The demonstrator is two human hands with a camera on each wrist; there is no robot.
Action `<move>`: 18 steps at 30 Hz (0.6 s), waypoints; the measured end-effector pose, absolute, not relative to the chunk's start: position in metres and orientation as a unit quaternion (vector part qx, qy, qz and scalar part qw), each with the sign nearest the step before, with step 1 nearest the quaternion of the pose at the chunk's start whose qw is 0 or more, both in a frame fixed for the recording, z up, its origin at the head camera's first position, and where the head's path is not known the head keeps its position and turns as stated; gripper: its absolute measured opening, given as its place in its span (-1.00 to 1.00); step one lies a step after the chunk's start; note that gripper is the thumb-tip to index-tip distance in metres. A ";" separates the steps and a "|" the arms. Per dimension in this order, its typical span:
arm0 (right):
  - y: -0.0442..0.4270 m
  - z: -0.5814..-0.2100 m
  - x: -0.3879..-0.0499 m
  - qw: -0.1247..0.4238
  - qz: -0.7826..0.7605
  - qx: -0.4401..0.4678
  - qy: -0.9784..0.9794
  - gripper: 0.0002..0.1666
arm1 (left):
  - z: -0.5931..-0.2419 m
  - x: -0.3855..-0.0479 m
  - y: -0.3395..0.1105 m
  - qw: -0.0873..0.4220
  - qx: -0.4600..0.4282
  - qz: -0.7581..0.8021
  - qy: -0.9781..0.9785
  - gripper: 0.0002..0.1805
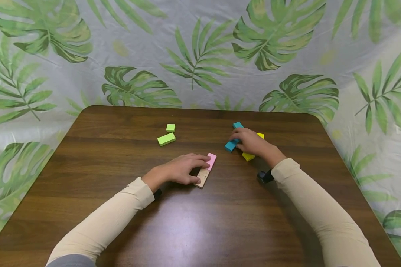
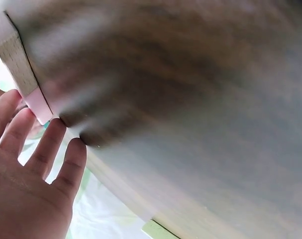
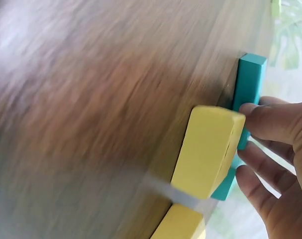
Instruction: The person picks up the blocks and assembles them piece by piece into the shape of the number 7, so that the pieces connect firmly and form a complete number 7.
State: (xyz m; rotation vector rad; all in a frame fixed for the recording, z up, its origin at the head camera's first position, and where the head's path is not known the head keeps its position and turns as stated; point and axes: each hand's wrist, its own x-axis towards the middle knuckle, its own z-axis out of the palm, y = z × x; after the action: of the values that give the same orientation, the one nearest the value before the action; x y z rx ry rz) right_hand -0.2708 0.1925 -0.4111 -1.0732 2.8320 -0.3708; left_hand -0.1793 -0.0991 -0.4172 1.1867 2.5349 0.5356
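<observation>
My left hand (image 1: 183, 168) rests over a pink block (image 1: 212, 161) and a natural wood block (image 1: 203, 177), which lie end to end. Its fingers are loosely extended at the pink block, with the thumb at the wood one; the left wrist view shows these fingers (image 2: 50, 147) spread. My right hand (image 1: 252, 142) pinches a teal block (image 3: 248, 84) between thumb and fingers. A second teal block (image 1: 238, 125) shows just beyond that hand. Two yellow blocks, one nearer (image 1: 248, 157) and one farther (image 1: 260, 135), lie under and beside the right hand, partly hidden in the head view.
Two light green blocks, a small one (image 1: 170, 128) and a longer one (image 1: 166, 139), lie on the left half of the brown wooden table (image 1: 120, 126). Behind its far edge hangs a leaf-patterned cloth (image 1: 207, 52).
</observation>
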 end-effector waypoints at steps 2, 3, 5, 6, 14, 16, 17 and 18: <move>0.189 -0.411 -0.271 0.045 -0.124 -0.352 0.926 -0.64 | -0.417 -0.179 -0.099 0.146 0.410 0.184 0.881 -0.40; 0.187 -0.411 -0.271 0.046 -0.127 -0.353 0.926 -0.64 | -0.417 -0.179 -0.099 0.145 0.410 0.182 0.882 -0.40; 0.183 -0.412 -0.270 0.046 -0.131 -0.358 0.923 -0.65 | -0.418 -0.177 -0.099 0.145 0.409 0.179 0.883 -0.40; 0.181 -0.412 -0.270 0.045 -0.132 -0.360 0.923 -0.66 | -0.418 -0.177 -0.100 0.146 0.409 0.178 0.883 -0.40; 0.163 -0.413 -0.268 0.049 -0.145 -0.382 0.911 -0.66 | -0.417 -0.172 -0.102 0.153 0.409 0.176 0.882 -0.40; 0.159 -0.413 -0.268 0.053 -0.150 -0.388 0.908 -0.66 | -0.417 -0.171 -0.102 0.152 0.409 0.176 0.882 -0.40; 0.157 -0.414 -0.267 0.054 -0.151 -0.393 0.906 -0.65 | -0.418 -0.171 -0.103 0.152 0.409 0.176 0.882 -0.40; 0.156 -0.414 -0.266 0.055 -0.152 -0.396 0.904 -0.65 | -0.418 -0.171 -0.103 0.153 0.408 0.177 0.883 -0.41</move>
State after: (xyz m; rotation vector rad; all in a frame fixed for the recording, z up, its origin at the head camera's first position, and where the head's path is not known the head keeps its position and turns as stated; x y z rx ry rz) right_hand -0.2663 0.1560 -0.4143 -1.2009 2.7449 -0.4626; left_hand -0.1707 -0.1028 -0.4180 1.1694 2.5319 0.5065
